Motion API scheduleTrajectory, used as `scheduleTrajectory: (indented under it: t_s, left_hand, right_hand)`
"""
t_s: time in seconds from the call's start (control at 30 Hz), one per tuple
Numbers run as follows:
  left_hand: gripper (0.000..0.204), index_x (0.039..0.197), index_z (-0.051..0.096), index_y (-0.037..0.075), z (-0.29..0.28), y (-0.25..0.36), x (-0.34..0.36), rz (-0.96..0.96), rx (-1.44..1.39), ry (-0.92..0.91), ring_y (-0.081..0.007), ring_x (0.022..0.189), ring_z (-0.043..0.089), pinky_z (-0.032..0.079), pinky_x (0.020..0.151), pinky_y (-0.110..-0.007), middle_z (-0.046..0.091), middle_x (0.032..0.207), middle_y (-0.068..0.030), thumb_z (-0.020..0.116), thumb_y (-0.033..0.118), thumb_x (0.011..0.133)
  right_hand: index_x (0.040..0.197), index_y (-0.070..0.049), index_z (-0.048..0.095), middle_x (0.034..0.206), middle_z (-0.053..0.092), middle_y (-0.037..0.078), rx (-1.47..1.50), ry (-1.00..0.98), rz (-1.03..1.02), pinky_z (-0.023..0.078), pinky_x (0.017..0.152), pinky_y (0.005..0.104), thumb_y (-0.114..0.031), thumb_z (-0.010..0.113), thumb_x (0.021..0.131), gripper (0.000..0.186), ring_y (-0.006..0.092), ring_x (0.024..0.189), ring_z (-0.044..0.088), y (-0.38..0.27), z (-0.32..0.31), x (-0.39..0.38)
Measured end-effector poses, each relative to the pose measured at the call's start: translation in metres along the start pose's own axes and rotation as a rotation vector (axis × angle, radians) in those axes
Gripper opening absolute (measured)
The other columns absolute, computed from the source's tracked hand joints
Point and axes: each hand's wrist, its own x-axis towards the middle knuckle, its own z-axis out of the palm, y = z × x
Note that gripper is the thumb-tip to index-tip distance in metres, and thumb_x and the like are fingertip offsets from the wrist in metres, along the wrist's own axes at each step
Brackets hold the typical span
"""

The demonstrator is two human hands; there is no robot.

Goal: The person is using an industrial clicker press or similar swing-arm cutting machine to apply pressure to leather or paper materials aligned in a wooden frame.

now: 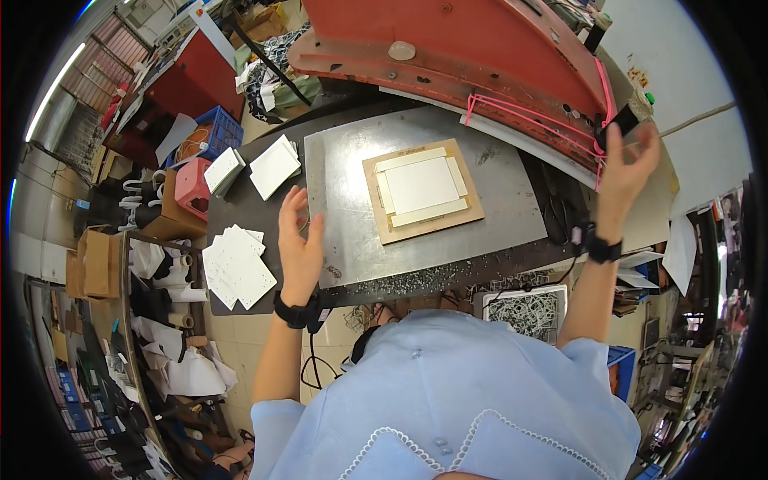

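Note:
A tan board (373,192) with a cream frame around a white sheet (422,185) lies on the steel plate (340,136). My left hand (300,248), fingers apart and loosely bent, is at the plate's left edge, near white card stacks (270,170) and a spread pile of white cards (238,268). My right hand (622,172) is raised at the red press's (516,60) right end, fingers apart beside a black part (620,117) with pink cord (496,108) around it; whether it touches cannot be told.
A bin (520,312) of scraps sits below the dark table's (226,208) front edge. Left are a blue crate (220,132), pink container (192,188), cardboard boxes (104,264) and a rack of rolls. Scissors (555,216) lie by the plate's right edge.

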Motion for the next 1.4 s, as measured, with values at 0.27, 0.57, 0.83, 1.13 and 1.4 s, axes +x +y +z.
scheduleTrajectory:
  t_s: [0.27,0.57,0.83,1.13,1.4]
  left_hand:
    - [0.021,0.113,0.067,0.003,0.008,0.035,-0.03,0.111,-0.084,-0.333,-0.0177,0.1,0.066,0.051,0.082,-0.029,0.069,0.112,-0.0114,0.059,0.006,0.095]
    - [0.02,0.115,0.067,0.003,0.003,0.078,-0.054,0.081,-0.22,-0.667,-0.017,0.091,0.07,0.054,0.079,-0.028,0.073,0.101,-0.0101,0.059,0.007,0.096]
    - [0.028,0.12,0.064,0.001,0.009,0.122,-0.043,0.285,-0.349,-0.689,-0.019,0.094,0.07,0.055,0.082,-0.029,0.072,0.11,-0.0096,0.064,0.003,0.092]
    - [0.088,0.145,0.036,0.0,0.016,0.165,-0.016,0.395,-0.612,-0.559,-0.0244,0.12,0.056,0.041,0.103,-0.035,0.057,0.136,-0.0143,0.085,0.026,0.077]
    - [0.067,0.098,0.052,0.002,-0.034,0.149,-0.035,0.071,-0.854,-0.092,-0.0169,0.056,0.051,0.044,0.057,-0.03,0.053,0.063,-0.0087,0.029,0.065,0.099]
  right_hand:
    - [0.119,0.001,0.054,0.107,0.06,0.007,0.581,-0.243,0.38,0.046,0.088,0.0292,-0.016,0.076,0.085,0.044,0.0152,0.098,0.058,0.049,0.023,0.043]
    - [0.137,0.005,0.042,0.129,0.054,0.014,0.494,-0.336,0.318,0.04,0.102,0.0337,-0.013,0.072,0.084,0.063,0.0215,0.116,0.053,-0.005,-0.009,0.009]
    - [0.148,0.004,0.029,0.145,0.043,0.016,0.769,-0.673,0.409,0.031,0.114,0.0372,-0.006,0.063,0.091,0.067,0.0238,0.137,0.04,-0.081,-0.088,-0.058]
    - [0.14,0.001,0.043,0.134,0.055,0.013,0.369,-0.241,0.328,0.032,0.112,0.0348,-0.04,0.048,0.103,0.056,0.0225,0.124,0.054,0.001,-0.056,0.038]
    - [0.143,-0.002,0.04,0.126,0.059,0.016,0.837,-0.429,0.374,0.04,0.104,0.036,-0.047,0.029,0.107,0.059,0.0236,0.119,0.055,-0.067,-0.04,-0.011]
